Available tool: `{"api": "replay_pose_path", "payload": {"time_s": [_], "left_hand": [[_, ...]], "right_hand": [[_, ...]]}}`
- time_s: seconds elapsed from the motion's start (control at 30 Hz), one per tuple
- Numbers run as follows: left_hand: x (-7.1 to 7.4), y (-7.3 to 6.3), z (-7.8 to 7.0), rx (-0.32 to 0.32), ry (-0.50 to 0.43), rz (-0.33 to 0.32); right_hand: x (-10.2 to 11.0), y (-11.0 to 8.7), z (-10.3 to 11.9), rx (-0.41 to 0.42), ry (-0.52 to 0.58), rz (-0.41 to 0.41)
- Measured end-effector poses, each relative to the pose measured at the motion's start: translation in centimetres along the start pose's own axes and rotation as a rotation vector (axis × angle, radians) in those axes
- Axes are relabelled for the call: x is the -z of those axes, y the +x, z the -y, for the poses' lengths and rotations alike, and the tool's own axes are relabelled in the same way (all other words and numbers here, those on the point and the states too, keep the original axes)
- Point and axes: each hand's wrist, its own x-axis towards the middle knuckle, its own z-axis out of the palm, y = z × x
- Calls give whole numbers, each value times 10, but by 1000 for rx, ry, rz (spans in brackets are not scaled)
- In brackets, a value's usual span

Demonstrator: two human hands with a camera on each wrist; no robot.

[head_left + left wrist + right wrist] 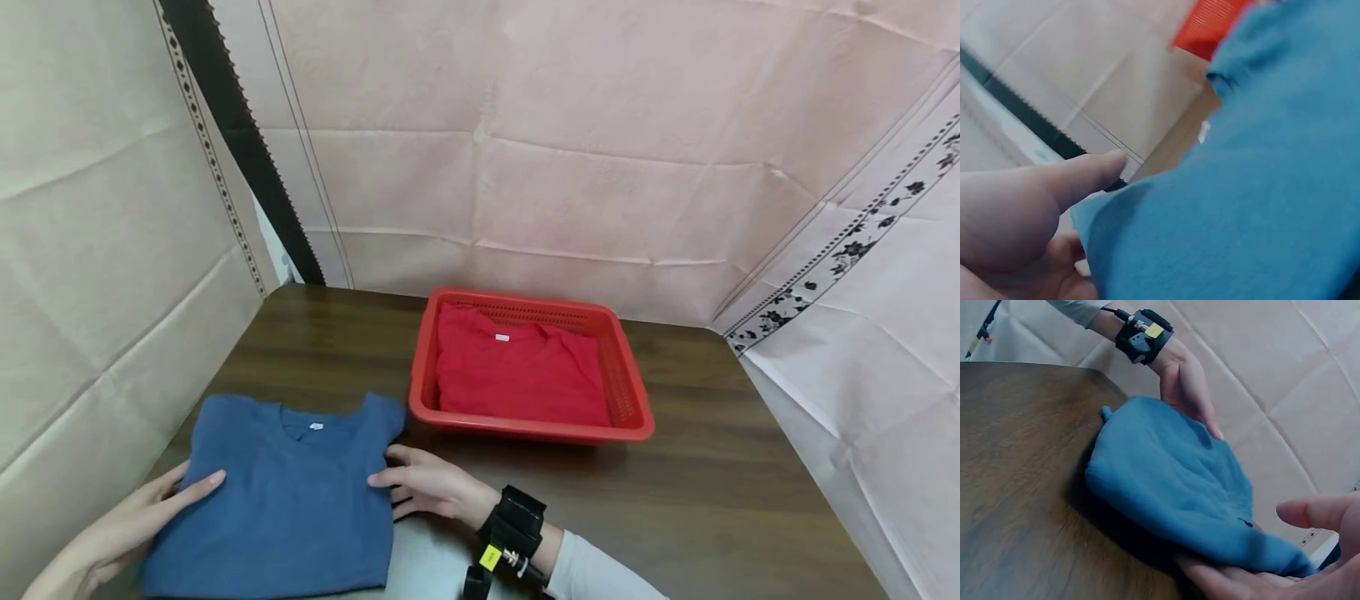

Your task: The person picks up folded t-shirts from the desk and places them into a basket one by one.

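A folded blue T-shirt (pixel 285 500), neckline and small white label facing away, is held between both hands at the table's near left. My left hand (pixel 123 529) grips its left side, thumb over the top and the other fingers beneath. At the opposite side, my right hand (pixel 435 483) holds the edge; in the right wrist view its fingers (pixel 1229 578) reach under the cloth and its thumb (pixel 1310 512) stands above. A dark shadow lies below the shirt's edge there. Parts of both hands' fingers are hidden under the fabric.
A red plastic basket (pixel 525 428) stands on the brown wooden table (pixel 712 467), just right of the blue shirt's upper corner. Inside it lies a folded red T-shirt (pixel 521 375). Pale cloth sheets (pixel 570 167) hang behind and beside the table.
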Motion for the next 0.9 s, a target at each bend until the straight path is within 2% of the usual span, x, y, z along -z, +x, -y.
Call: {"api": "replay_pose_path", "payload": {"time_s": [0.13,0.27,0.4,0.5,0.6,0.67,0.77,0.9], "left_hand": [[-2,3,7,-30,-130,113],[-7,8,18,-57,-255,156],[-7,5,23,-47,-335,123],[-4,-3,23,-24,-403,90],[-2,-15,16,-17,-458,70],[1,-23,9,-43,-489,85],[2,-34,-5,-110,-557,145],[-2,-38,-25,-277,-688,321]], "right_hand": [[-7,11,-2,-22,64,41],[-16,21,-5,-1,131,62],[-19,23,-3,26,196,84],[-17,17,4,30,248,117],[-15,7,17,52,290,173],[-14,-1,27,76,300,208],[-12,-14,43,117,303,250],[-3,-36,61,178,302,289]]}}
